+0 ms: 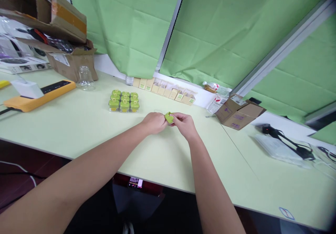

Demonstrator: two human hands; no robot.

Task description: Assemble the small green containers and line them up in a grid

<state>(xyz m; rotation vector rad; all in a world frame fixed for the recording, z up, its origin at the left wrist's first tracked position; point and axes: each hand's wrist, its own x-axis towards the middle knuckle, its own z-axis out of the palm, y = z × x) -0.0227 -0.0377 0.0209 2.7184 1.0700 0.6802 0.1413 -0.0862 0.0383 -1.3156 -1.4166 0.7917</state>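
A small green lid (169, 117) is held over the middle of the table between my two hands. My right hand (185, 125) pinches its right side with thumb and fingers. From the left, my left hand (155, 123) closes against the lid's other edge, its fingertips mostly hidden. Just behind my left hand shows the faint outline of something clear (158, 111), too indistinct to name. Farther back on the left, several small clear jars with green lids (124, 102) stand in tight rows.
Small cardboard boxes (162, 88) line the wall. An orange power strip (49, 92), a clear glass vessel (85, 80) and large cartons (72, 64) are at left. Plastic bottles (216, 102), an open carton (237, 111) and black cables (288, 143) lie right. The table's front edge runs below my forearms.
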